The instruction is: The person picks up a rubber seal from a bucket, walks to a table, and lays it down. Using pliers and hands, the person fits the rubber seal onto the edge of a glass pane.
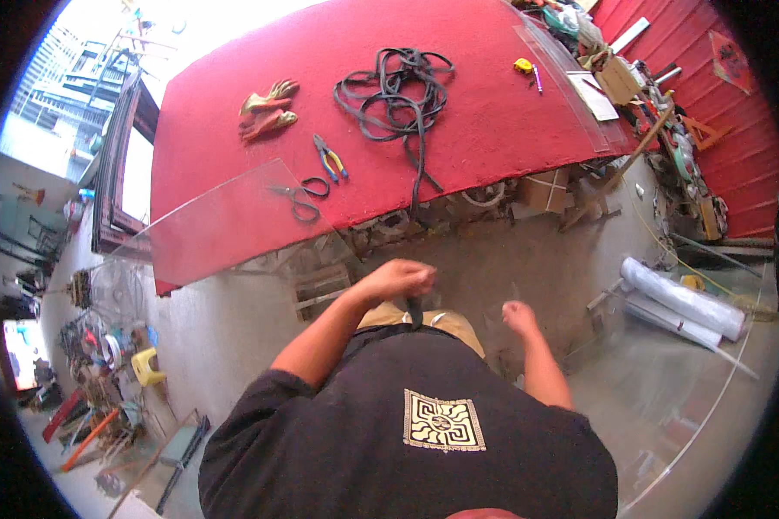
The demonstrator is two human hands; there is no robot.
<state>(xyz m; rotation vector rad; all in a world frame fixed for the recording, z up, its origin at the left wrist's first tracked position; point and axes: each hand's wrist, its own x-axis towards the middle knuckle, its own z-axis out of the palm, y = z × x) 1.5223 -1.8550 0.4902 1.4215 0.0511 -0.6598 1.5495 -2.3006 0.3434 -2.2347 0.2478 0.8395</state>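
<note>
My left hand (400,280) is curled closed in front of my waist. Just below it a dark strip (415,311) hangs against my tan trousers; whether the fingers grip it I cannot tell. Off to the right, my right hand (518,317) is closed too, over the floor, and what it may hold is hidden. Ahead of both hands lies a red-covered table (234,199). A tangled heap of black rubber strip (395,93) rests on it, one end drooping over the near edge. Pliers (329,157), black-handled scissors (305,208) and work gloves (269,111) lie left of the heap.
A clear glass sheet (225,216) juts past the table's near left edge. At the table's right are a yellow tape measure (523,66) and a pen (537,80). Plastic-wrapped rolls (684,298) lie right. A yellow stool (147,368) and dark frames (117,164) stand left.
</note>
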